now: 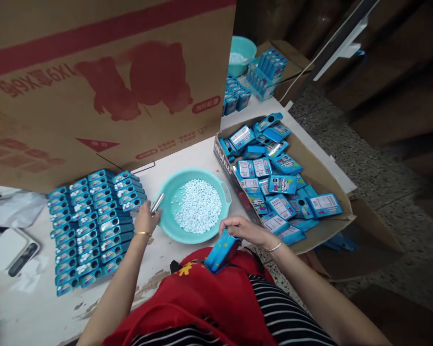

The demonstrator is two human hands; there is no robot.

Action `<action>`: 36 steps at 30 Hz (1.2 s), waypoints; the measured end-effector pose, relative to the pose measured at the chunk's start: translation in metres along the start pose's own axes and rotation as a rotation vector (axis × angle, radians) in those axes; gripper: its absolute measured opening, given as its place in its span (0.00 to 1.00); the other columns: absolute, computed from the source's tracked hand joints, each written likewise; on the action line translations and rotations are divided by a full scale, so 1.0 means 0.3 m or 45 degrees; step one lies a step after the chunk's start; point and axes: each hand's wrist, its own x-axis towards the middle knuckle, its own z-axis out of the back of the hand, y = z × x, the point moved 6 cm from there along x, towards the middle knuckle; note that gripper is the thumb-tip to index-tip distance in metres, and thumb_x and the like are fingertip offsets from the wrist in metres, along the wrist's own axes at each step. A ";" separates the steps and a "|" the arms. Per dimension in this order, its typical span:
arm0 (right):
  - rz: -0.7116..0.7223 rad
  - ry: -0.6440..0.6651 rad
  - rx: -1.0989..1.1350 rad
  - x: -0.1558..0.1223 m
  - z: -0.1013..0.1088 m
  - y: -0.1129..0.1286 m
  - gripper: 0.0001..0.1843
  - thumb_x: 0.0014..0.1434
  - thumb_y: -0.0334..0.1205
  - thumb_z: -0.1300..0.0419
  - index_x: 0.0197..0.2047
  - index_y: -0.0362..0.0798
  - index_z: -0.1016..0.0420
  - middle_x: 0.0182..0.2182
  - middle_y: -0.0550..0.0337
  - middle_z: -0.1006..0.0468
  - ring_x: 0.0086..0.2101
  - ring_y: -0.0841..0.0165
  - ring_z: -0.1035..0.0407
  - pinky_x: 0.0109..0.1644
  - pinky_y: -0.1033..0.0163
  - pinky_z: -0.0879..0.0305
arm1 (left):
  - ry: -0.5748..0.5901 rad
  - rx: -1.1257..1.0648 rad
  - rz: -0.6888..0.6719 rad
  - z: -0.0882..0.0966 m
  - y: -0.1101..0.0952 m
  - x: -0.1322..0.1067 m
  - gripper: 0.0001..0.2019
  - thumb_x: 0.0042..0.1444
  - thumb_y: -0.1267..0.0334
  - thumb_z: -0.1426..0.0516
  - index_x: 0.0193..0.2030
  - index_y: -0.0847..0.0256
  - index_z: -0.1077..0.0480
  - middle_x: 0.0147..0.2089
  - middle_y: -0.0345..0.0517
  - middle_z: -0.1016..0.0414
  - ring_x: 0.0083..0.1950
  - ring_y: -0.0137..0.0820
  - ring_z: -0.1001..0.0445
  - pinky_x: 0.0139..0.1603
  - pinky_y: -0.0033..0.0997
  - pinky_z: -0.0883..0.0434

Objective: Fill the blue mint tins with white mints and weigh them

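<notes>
My left hand (pixel 146 221) is closed around a short, shiny metal tool (pixel 158 204), tube-like in shape, at the left rim of a turquoise bowl (pixel 164 218). Small pale mint-like pellets (pixel 198 206) lie heaped in that bowl. With its fingers, my right hand (pixel 245 231) grips the upper end of a blue candy box (pixel 219 253), which tilts over my red apron below the bowl. To the left, rows of blue boxes (pixel 90 230) stand close together with dark round holes in their tops. White pellets sit on several of them.
On the right, an open carton (pixel 225 166) holds a jumble of blue boxes. A large cardboard box (pixel 111 96) walls off the back. Behind it are another turquoise bowl (pixel 250 47) and stacked blue boxes (pixel 267 72). A white scale (pixel 10 250) lies far left.
</notes>
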 end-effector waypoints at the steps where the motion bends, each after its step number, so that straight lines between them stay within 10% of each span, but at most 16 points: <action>1: 0.023 -0.052 0.066 0.013 -0.008 0.005 0.29 0.44 0.66 0.35 0.25 0.45 0.29 0.19 0.67 0.35 0.22 0.75 0.45 0.25 0.69 0.47 | 0.001 0.048 -0.082 -0.005 -0.026 0.001 0.19 0.57 0.53 0.47 0.50 0.64 0.37 0.47 0.57 0.30 0.46 0.43 0.27 0.42 0.39 0.31; 8: 0.009 -0.639 0.891 0.020 -0.063 -0.125 0.26 0.46 0.64 0.35 0.28 0.50 0.32 0.20 0.67 0.31 0.24 0.70 0.35 0.31 0.64 0.34 | 0.375 0.216 -0.479 -0.234 -0.206 0.058 0.13 0.60 0.70 0.54 0.48 0.62 0.34 0.48 0.55 0.33 0.47 0.38 0.29 0.50 0.39 0.32; 13: -0.060 -0.402 0.889 0.004 -0.121 -0.157 0.22 0.47 0.50 0.30 0.43 0.51 0.28 0.35 0.60 0.20 0.37 0.63 0.25 0.45 0.55 0.29 | 0.574 0.231 -0.573 -0.382 -0.239 0.061 0.16 0.56 0.77 0.56 0.48 0.63 0.35 0.49 0.56 0.34 0.48 0.37 0.30 0.51 0.40 0.32; 23: 0.172 -0.972 0.347 -0.047 0.143 -0.117 0.28 0.49 0.44 0.30 0.53 0.55 0.32 0.50 0.60 0.22 0.50 0.63 0.28 0.58 0.52 0.33 | 0.837 -0.084 -0.741 -0.510 -0.316 -0.147 0.16 0.53 0.70 0.48 0.50 0.62 0.37 0.45 0.51 0.30 0.43 0.35 0.29 0.47 0.36 0.30; 28: 0.265 -1.051 0.098 -0.047 0.182 -0.138 0.29 0.51 0.46 0.33 0.55 0.54 0.34 0.54 0.57 0.26 0.52 0.62 0.30 0.60 0.52 0.36 | 0.758 -0.233 -0.709 -0.429 -0.333 -0.137 0.14 0.54 0.66 0.47 0.49 0.61 0.36 0.42 0.48 0.29 0.42 0.34 0.29 0.46 0.35 0.30; 36: 0.395 -1.096 -0.771 0.010 0.182 -0.070 0.18 0.58 0.44 0.40 0.51 0.50 0.32 0.46 0.51 0.25 0.48 0.57 0.31 0.55 0.50 0.36 | 0.676 -0.243 -0.855 -0.037 -0.379 -0.102 0.15 0.59 0.58 0.49 0.51 0.61 0.35 0.46 0.51 0.28 0.45 0.35 0.30 0.48 0.35 0.32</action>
